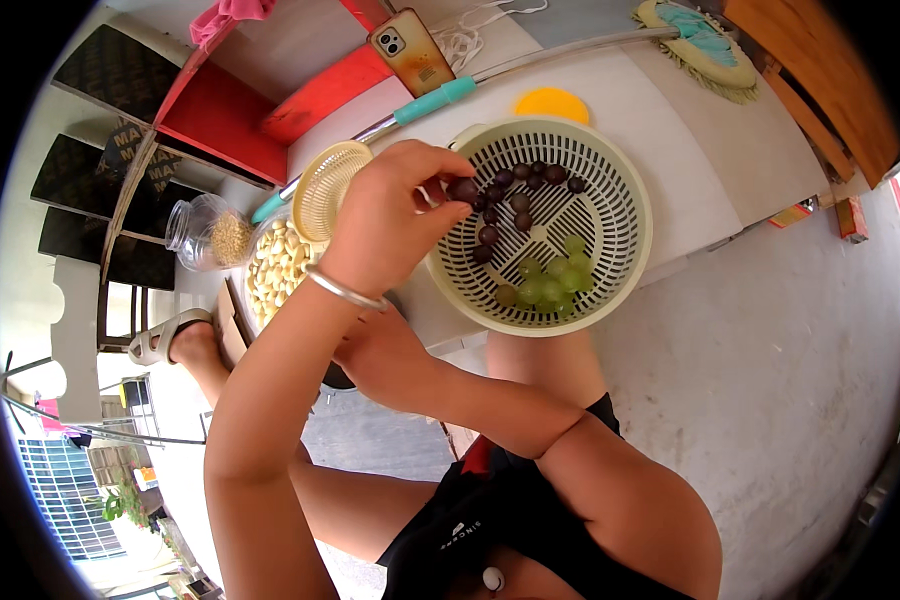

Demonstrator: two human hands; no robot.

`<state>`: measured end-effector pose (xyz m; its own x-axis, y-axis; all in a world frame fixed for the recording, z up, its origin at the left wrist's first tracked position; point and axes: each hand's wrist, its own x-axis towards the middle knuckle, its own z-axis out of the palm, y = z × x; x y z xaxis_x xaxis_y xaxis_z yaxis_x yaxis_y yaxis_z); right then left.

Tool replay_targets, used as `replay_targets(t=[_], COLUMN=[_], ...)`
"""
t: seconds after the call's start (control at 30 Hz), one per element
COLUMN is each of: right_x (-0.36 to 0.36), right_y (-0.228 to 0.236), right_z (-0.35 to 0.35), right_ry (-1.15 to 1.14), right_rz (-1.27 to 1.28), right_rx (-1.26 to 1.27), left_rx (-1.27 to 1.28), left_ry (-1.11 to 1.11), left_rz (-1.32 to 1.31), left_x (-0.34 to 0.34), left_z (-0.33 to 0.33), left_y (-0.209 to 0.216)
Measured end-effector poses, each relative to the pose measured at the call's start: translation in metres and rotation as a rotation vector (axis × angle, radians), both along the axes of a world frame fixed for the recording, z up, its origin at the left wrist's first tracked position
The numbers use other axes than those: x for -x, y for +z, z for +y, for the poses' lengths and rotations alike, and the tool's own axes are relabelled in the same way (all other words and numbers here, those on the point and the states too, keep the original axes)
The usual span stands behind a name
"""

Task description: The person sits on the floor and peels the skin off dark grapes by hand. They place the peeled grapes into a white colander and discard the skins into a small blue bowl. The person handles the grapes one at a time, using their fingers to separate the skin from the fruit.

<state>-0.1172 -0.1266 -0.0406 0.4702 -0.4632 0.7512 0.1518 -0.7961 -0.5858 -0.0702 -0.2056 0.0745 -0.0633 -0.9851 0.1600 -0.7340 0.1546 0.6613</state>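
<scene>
My left hand [395, 205], with a bangle at the wrist, pinches a dark grape [462, 190] between thumb and fingers over the left rim of a pale round colander [638, 215]. Dark purple grapes [521, 203] lie in a loose arc in the colander's far and left part. A cluster of green grapes [550, 285] sits at its near side. Beneath my left forearm crosses my right arm, reaching left; my right hand [365, 350] is mostly covered by the left wrist, and its fingers are hidden. Close by stands a container of pale, clove-like pieces [275, 270].
A small cream basket [320, 190] stands left of my left hand. Behind lie a mop [435, 100], a phone [410, 50] and a yellow disc [552, 104]. A clear jar of grains [210, 235] lies tilted at left. Another person's sandalled foot [175, 335] shows below it.
</scene>
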Motion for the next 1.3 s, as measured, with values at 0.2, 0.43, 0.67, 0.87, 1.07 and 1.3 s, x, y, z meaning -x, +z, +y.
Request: replay_targets(t=[0.2,0.43,0.67,0.87,1.07,1.3], right_x=[0.013,0.01,0.004,-0.002,-0.005,-0.001], right_y=[0.006,0.021,0.025,0.022,0.023,0.019], right_z=[-0.015,-0.013,0.005,0.012,0.014,0.007], right_ry=[0.025,-0.021,-0.007,-0.046,-0.112,0.02], right_rz=[-0.002,-0.139,-0.12,-0.083,-0.077,-0.106], right_rx=[-0.121,-0.247,-0.133,0.011,0.073,-0.19], left_rx=[0.037,0.083,0.114,0.138,0.141,0.059], left_ry=[0.298,0.471,0.41,0.461,0.463,0.325], left_rz=[0.862,1.102,1.086,0.955,0.844,1.155], left_x=[-0.07,-0.08,-0.079,-0.076,-0.069,-0.075], left_z=[0.118,0.195,0.212,0.218,0.218,0.219], left_y=[-0.008,-0.037,-0.064,-0.066,-0.059,-0.064])
